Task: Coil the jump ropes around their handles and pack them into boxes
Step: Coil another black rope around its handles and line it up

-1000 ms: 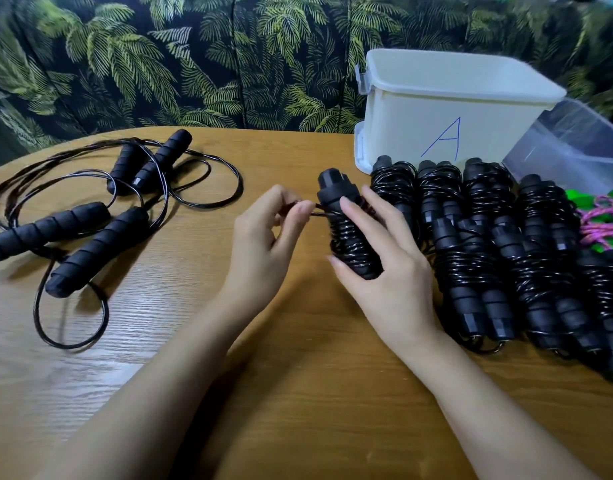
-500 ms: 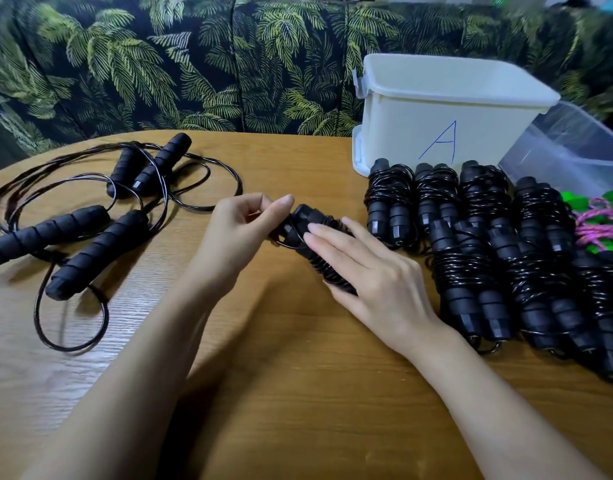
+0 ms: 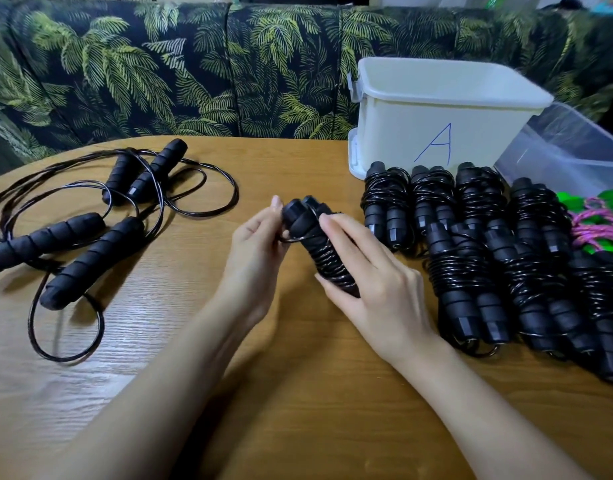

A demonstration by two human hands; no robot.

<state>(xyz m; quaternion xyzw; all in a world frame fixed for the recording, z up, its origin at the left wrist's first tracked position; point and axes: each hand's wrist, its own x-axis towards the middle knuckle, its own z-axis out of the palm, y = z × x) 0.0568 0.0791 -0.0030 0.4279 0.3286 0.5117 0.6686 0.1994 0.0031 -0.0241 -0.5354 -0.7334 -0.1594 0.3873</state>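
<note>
My right hand wraps the coiled jump rope, long axis running far-left toward my left hand, which pinches the loose loop.

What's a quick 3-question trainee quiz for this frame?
1. True or false: the right hand and the left hand both hold the same coiled jump rope.
2. Where do the uncoiled ropes lie?
A) on the left part of the table
B) inside a box
C) on the sofa
3. Fill in: the letter written on the white box is ___.

Key: 1 true; 2 A; 3 A.
</note>
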